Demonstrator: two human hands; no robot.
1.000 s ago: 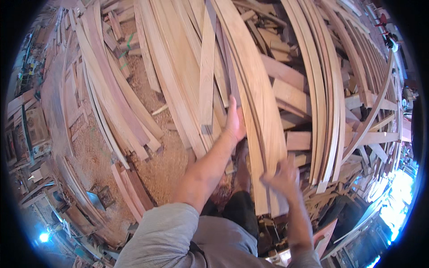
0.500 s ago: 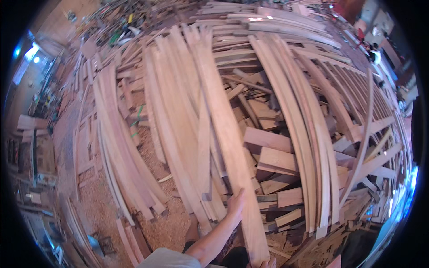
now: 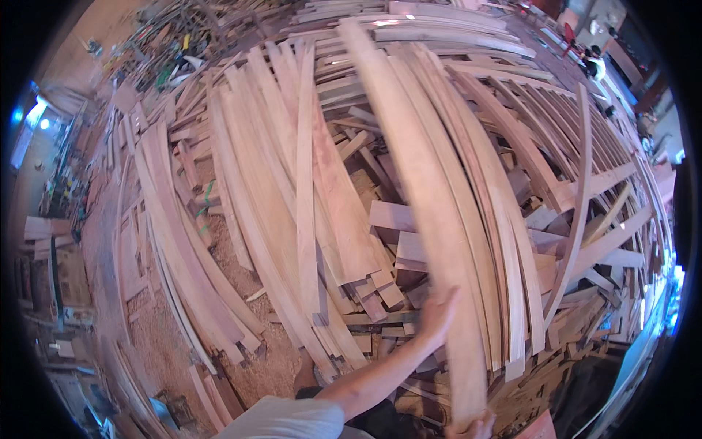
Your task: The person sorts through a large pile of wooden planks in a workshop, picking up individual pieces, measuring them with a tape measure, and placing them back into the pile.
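A long, pale wooden plank stretches away from me, its far end over the stacked boards. My left hand grips the plank's left edge partway along, with the thumb laid on top. At the near end, my right hand is closed around the plank; only its fingers show at the lower edge of the picture. Just right of the held plank lies a stack of long boards. Another group of boards lies to the left.
Short offcuts are heaped between the board stacks. Wood shavings cover the ground near my feet. A slatted wooden frame lies at the right, with a curved strip leaning across it. More planks are piled at the back.
Both my hands have carried the plank rightward, from beside the left group to the edge of the right stack. Boards and offcuts it covered now show. The view has shifted slightly.
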